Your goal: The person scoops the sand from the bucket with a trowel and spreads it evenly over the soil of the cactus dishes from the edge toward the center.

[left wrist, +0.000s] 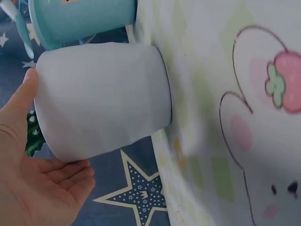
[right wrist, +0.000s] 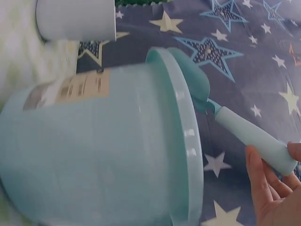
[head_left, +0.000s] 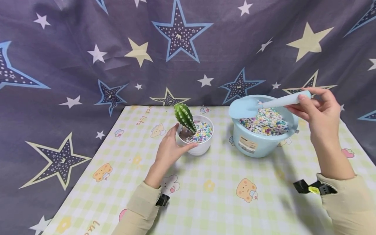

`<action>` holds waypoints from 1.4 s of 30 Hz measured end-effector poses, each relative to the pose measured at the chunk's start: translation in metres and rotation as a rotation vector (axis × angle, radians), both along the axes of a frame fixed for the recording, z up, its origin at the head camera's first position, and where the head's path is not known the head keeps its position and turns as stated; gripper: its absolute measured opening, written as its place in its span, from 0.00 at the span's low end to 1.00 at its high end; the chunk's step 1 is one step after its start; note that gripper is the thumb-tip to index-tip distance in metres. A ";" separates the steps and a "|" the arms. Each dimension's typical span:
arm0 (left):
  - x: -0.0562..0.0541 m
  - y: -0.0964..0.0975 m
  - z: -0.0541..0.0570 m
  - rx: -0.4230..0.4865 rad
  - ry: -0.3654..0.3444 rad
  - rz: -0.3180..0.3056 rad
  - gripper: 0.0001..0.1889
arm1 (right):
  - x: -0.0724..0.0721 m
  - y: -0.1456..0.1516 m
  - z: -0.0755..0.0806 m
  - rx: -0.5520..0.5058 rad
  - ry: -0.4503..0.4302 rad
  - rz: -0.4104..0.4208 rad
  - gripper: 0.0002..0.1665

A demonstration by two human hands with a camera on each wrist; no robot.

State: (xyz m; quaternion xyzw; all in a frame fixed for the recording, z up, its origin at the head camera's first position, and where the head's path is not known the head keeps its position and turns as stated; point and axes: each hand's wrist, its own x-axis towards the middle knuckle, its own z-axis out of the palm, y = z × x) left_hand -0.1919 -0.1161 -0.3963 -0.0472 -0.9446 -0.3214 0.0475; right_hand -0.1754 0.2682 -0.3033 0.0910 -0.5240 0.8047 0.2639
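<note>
A small green cactus point(head_left: 184, 117) leans to the left in a white flower pot point(head_left: 201, 150). Colourful pebbles point(head_left: 203, 131) cover the right part of the pot's top, while a brownish surface shows on the left. My left hand point(head_left: 169, 148) grips the pot near its rim, thumb in front and fingers round the left side. In my right hand point(head_left: 324, 114) is the handle end of a light blue trowel point(head_left: 282, 100). Its blade overlaps the left rim of a light blue bucket point(head_left: 255, 150) filled with similar pebbles point(head_left: 267, 123). The right wrist view shows the blade just beyond the bucket's rim.
Pot and bucket stand apart on a table with a green checked cloth point(head_left: 211, 209) printed with bears and flowers. Behind it hangs a dark curtain point(head_left: 217, 39) with stars. The bucket carries a paper label point(head_left: 247, 144) on its front.
</note>
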 end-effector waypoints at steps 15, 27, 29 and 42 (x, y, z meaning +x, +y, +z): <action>-0.010 -0.012 0.002 -0.003 -0.041 -0.085 0.60 | 0.016 0.049 0.000 0.028 -0.037 -0.245 0.14; -0.013 -0.010 0.000 0.029 -0.033 -0.094 0.59 | 0.020 0.059 0.007 0.480 -0.118 -0.503 0.16; -0.013 -0.010 -0.001 0.033 -0.033 -0.091 0.59 | 0.021 0.058 0.007 0.617 -0.143 -0.567 0.17; -0.011 -0.010 -0.002 0.064 -0.037 -0.081 0.60 | 0.020 0.059 -0.003 0.637 -0.179 -0.581 0.15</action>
